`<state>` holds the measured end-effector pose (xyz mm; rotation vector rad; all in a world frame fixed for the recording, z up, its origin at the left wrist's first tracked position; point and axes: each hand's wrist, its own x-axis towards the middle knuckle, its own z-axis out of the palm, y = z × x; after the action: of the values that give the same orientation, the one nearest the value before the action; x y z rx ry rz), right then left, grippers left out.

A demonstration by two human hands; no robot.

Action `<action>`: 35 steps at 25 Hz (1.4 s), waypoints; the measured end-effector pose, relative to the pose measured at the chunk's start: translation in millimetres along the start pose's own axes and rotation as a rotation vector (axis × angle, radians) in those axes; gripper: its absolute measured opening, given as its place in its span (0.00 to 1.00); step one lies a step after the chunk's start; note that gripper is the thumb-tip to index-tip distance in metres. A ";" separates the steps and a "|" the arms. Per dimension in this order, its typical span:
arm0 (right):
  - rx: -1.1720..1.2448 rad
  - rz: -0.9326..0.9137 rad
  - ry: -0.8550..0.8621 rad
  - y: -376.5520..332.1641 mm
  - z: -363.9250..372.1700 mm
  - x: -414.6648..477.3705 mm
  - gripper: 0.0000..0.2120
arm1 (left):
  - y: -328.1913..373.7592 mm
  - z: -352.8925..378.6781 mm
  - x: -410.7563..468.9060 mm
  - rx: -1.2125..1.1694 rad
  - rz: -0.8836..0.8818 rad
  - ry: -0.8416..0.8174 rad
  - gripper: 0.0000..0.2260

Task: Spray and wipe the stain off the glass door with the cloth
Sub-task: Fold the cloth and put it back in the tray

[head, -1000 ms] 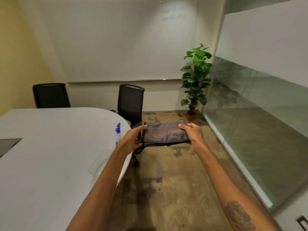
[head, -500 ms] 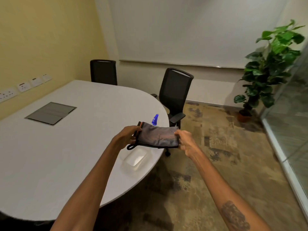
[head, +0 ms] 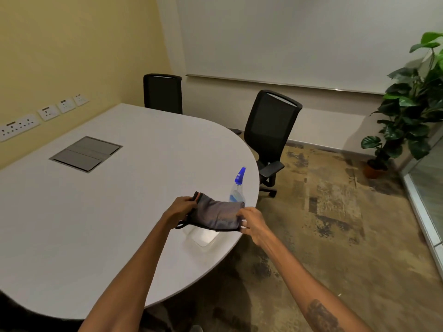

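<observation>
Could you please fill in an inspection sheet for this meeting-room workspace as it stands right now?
Surface: white oval table, grey flush hatch set into it.
Job's things: grey cloth held above the table's edge; spray bottle, blue nozzle, upright on the table behind it; glass partition at far right, stain not visible.
Clutter: clear plastic tray on the table under the cloth.
Grippers: left hand and right hand each grip one end of the cloth.
Cables: nothing seen.
Surroundings: one black office chair behind the table, a second chair beside it; potted plant; wall sockets; patterned carpet.
</observation>
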<state>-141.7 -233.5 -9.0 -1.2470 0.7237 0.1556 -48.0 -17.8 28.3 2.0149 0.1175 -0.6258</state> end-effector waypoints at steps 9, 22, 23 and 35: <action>-0.018 0.094 0.223 41.9 64.5 62.9 0.18 | -34.3 -23.2 74.7 0.291 0.080 0.014 0.09; -0.025 0.198 0.481 88.8 120.3 104.1 0.10 | -67.5 3.9 143.3 0.597 0.180 -0.119 0.13; -0.053 0.205 0.490 91.8 121.5 105.9 0.11 | -69.8 7.1 145.1 0.614 0.176 -0.118 0.14; -0.167 0.333 0.376 87.9 111.2 119.8 0.06 | -75.6 8.7 167.5 0.738 0.101 -0.118 0.15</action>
<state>-45.8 -135.9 -134.5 -1.3227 1.2653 0.2626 67.9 -15.5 -114.5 2.6560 -0.3319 -0.7957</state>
